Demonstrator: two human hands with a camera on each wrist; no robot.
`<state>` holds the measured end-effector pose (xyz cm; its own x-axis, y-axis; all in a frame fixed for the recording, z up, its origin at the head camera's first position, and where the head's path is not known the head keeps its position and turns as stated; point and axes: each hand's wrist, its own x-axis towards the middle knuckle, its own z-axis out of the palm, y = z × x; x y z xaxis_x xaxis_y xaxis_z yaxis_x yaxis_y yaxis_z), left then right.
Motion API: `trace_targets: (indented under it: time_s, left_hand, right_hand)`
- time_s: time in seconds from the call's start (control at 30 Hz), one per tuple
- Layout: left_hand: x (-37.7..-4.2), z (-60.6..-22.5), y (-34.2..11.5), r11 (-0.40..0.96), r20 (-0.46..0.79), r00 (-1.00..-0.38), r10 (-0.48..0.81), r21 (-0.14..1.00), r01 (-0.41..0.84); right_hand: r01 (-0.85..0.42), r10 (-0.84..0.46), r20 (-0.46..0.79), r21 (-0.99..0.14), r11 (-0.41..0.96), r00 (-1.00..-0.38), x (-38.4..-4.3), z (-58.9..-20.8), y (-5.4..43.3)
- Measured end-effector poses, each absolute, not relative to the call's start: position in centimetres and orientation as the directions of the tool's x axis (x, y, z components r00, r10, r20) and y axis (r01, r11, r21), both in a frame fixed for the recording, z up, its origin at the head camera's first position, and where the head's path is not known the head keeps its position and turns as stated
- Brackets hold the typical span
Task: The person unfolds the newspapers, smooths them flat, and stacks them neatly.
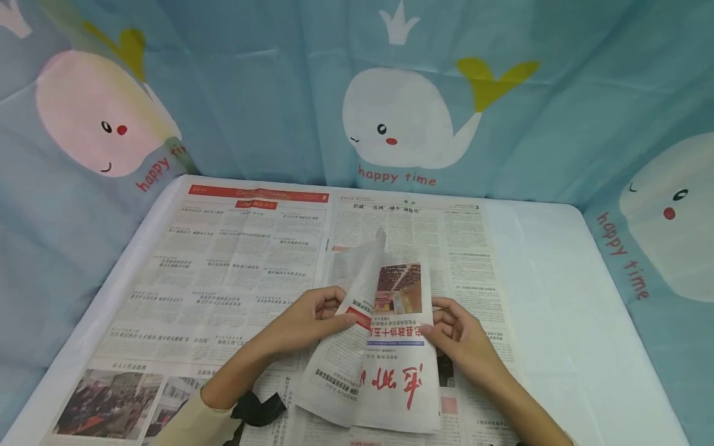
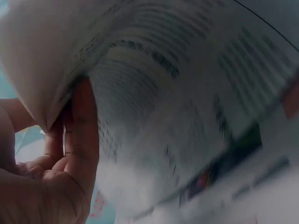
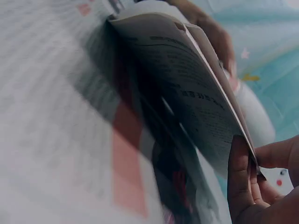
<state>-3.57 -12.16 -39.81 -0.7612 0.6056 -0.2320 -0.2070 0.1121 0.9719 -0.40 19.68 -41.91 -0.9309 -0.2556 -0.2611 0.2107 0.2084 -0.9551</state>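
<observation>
Pale-blue whale-print cloth backs a white table partly covered with flat newsprint sheets. Near six o'clock, a folded red-and-black printed newspaper tilts above them: the left hand, at nine o'clock, pinches its raised flap; the right hand, at three, pinches its opposite edge. Forearms slant in from seven and five o'clock.
</observation>
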Motion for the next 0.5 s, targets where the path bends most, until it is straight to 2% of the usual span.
trace_targets:
  time_s: [0.13,0.3,0.5]
  left_hand:
    - [-2.5,-39.3,-14.8,0.058,-0.230,-0.788,0.572,0.969,-0.241]
    - [-0.8,-40.1,-18.1,0.033,-0.242,-0.834,0.495,0.965,-0.260]
    - [0.6,-41.1,-20.4,0.114,-0.309,-0.862,0.403,0.951,-0.287]
  right_hand:
    - [0.278,-0.164,-0.323,-0.928,0.249,-0.932,0.7,-41.8,21.2]
    - [0.250,-0.076,-0.295,-0.899,0.359,-0.953,1.8,-41.9,22.7]
    - [0.279,-0.046,-0.314,-0.894,0.352,-0.948,3.0,-42.4,24.2]
